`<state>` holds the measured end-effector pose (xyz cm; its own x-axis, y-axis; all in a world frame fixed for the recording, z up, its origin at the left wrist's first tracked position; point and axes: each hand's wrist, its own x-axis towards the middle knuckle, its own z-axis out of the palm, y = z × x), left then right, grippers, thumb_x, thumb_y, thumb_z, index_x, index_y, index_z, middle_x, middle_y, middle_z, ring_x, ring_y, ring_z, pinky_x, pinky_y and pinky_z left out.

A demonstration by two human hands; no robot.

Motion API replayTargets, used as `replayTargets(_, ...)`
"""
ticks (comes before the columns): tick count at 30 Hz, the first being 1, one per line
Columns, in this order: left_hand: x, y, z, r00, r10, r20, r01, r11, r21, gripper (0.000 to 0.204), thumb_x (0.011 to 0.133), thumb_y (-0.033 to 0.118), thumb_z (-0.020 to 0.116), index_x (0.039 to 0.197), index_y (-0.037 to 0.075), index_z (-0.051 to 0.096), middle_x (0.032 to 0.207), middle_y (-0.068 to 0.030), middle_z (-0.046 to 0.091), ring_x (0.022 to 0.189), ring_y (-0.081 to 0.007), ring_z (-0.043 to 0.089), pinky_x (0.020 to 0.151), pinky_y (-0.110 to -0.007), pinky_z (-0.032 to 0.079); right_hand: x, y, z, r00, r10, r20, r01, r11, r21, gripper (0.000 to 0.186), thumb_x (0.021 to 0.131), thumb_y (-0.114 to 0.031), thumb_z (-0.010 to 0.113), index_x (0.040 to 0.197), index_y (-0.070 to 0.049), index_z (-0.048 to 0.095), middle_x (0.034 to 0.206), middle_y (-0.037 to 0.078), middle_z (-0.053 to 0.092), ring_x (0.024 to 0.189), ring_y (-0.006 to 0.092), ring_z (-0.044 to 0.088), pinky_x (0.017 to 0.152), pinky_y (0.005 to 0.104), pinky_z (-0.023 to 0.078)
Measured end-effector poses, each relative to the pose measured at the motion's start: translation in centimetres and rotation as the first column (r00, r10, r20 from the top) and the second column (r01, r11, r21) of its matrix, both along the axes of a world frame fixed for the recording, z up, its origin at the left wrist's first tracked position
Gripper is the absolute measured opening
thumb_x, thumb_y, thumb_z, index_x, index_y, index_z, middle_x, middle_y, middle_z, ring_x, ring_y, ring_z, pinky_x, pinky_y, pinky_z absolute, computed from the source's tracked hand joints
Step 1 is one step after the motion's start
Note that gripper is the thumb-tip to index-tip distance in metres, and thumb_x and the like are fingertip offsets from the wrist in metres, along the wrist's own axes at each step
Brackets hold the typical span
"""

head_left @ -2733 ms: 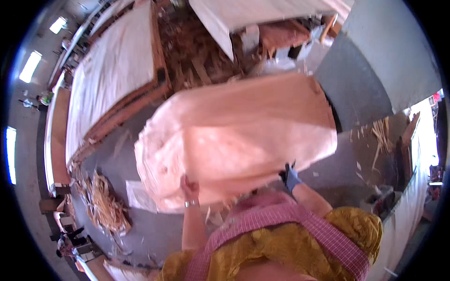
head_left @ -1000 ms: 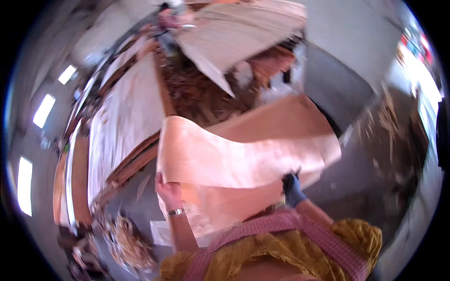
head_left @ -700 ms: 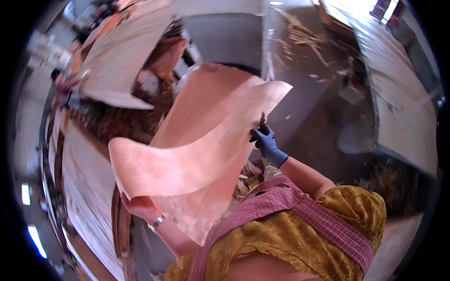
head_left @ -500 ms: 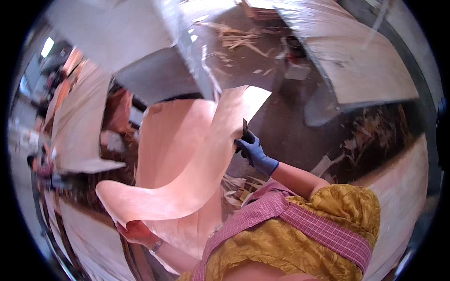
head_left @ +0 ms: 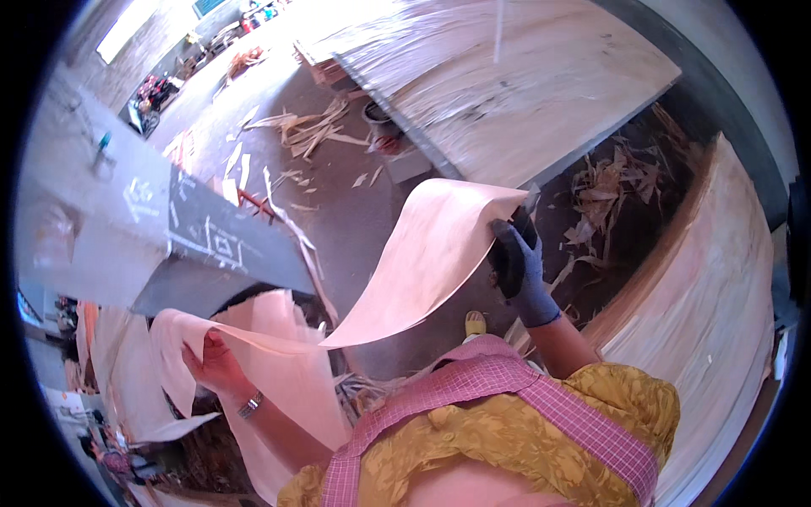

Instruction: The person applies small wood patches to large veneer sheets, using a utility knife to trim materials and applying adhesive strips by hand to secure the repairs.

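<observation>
A long, thin sheet of pale wood veneer (head_left: 427, 262) stretches between my hands, sagging in the middle and curling up toward the right. My bare left hand (head_left: 218, 365), with a metal-banded watch at the wrist, pinches its left part, where the sheet droops over. My right hand (head_left: 517, 266), in a blue glove with dark fingers, grips the right end at its edge. A greyish blade-like piece shows by the right fingertips, blurred; a dark flat tool stood out there half a second ago. Below my left hand hangs a stack of similar veneer (head_left: 287, 406).
A large veneer-covered table (head_left: 524, 76) stands ahead right. A veneer stack (head_left: 693, 338) rises on my right. Scraps (head_left: 308, 131) litter the floor. A grey panel with chalk-like marks (head_left: 228, 241) stands left. Another person (head_left: 118, 460) is at far left.
My view has swung to the right, away from the veneer stack. Both hands still hold the sheet, which has swung right with my right hand, its right end now curling over.
</observation>
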<state>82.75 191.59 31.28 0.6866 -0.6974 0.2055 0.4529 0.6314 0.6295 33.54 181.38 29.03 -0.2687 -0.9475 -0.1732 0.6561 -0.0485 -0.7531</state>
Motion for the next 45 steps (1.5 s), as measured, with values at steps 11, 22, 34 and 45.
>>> replayTargets(11, -19.9, -27.5, -0.4, 0.902, -0.431, -0.018, 0.430, 0.901, -0.059, 0.034, 0.098, 0.025, 0.053, 0.115, -0.004, 0.056, 0.106, -0.0221, 0.066, 0.097, -0.0295, 0.067, 0.079, -0.036, 0.056, -22.8, -17.8, 2.9, 0.970, -0.189, -0.150, 0.167, 0.975, -0.148, 0.023, 0.089, -0.005, 0.062, 0.112, -0.007, 0.060, 0.081, -0.003, 0.058, 0.064, 0.0045, 0.052, 0.054, 0.0182, 0.040)
replayTargets(22, -35.3, -49.6, -5.4, 0.896, -0.440, -0.049, 0.441, 0.897, 0.004, 0.034, 0.100, 0.024, 0.048, 0.121, -0.001, 0.055, 0.118, -0.0179, 0.064, 0.097, -0.0282, 0.068, 0.077, -0.036, 0.060, -41.6, -42.4, 1.2, 0.930, -0.239, -0.280, 0.214, 0.970, -0.116, 0.014, 0.086, -0.013, 0.066, 0.097, -0.009, 0.059, 0.081, 0.003, 0.062, 0.061, 0.0162, 0.063, 0.043, 0.0227, 0.040)
replayTargets(34, -53.5, -63.8, -4.7, 0.911, -0.412, 0.027, 0.407, 0.908, 0.096, 0.032, 0.100, 0.028, 0.048, 0.119, 0.006, 0.059, 0.119, -0.0095, 0.062, 0.105, -0.0229, 0.060, 0.091, -0.036, 0.048, -57.9, -66.4, -0.7, 0.921, -0.048, -0.387, 0.055, 0.998, 0.007, 0.028, 0.090, -0.040, 0.060, 0.103, -0.015, 0.060, 0.074, 0.004, 0.060, 0.049, 0.0152, 0.050, 0.032, 0.0299, 0.036)
replayTargets(45, -72.4, -69.9, -13.6, 0.960, -0.262, -0.099, 0.280, 0.877, 0.391, 0.021, 0.098, 0.027, 0.052, 0.107, 0.009, 0.057, 0.102, -0.0056, 0.061, 0.092, -0.0195, 0.063, 0.074, -0.039, 0.057, -77.0, -81.1, -2.2, 0.782, -0.166, -0.601, 0.049, 0.977, -0.206, 0.034, 0.091, -0.036, 0.058, 0.119, -0.019, 0.061, 0.090, 0.001, 0.064, 0.060, 0.0102, 0.052, 0.044, 0.0252, 0.039)
